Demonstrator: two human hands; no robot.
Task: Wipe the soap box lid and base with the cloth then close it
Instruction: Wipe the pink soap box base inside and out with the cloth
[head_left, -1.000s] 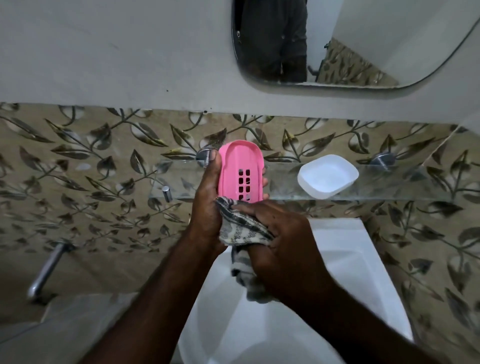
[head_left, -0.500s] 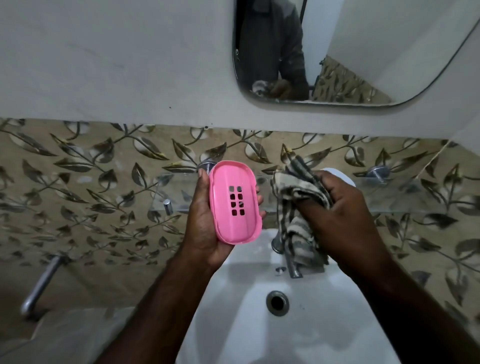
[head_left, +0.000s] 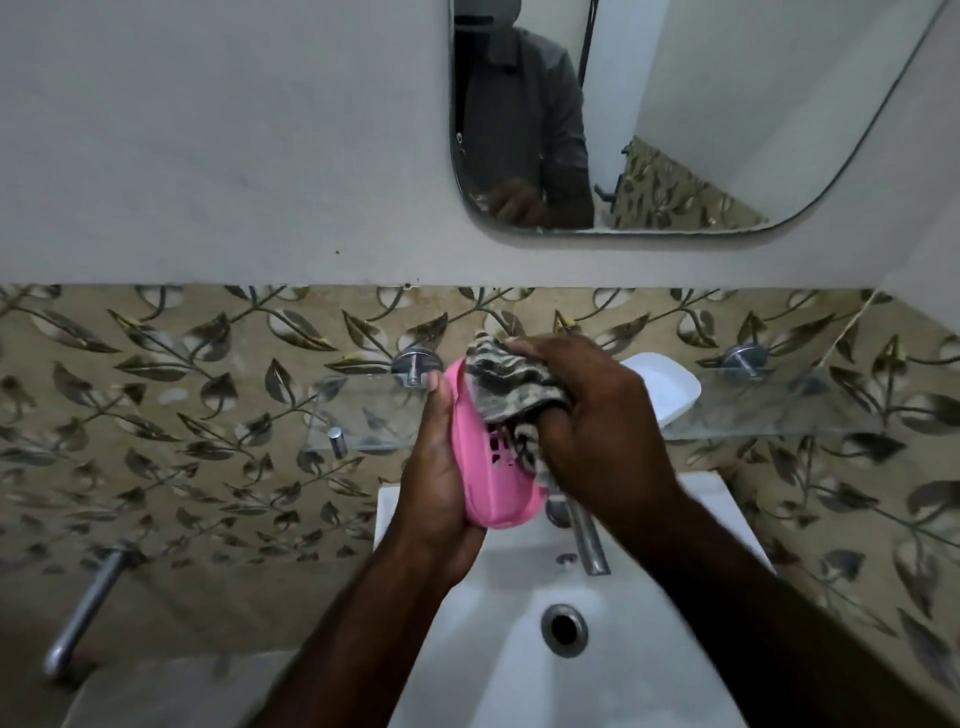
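Observation:
My left hand grips the pink soap box piece, the one with small drain holes, above the white sink. Its upper half is covered by the striped grey cloth, which my right hand holds bunched and presses against the pink piece. The white soap box piece lies on the glass shelf behind my right hand, partly hidden by it.
The glass shelf runs along the leaf-patterned tiles on metal pegs. Below are the white sink with its drain and a metal tap. A metal pipe sticks out at lower left. A mirror hangs above.
My right hand has brought the cloth from the right back onto the pink piece, covering its upper half. The left hand has tilted the pink piece slightly.

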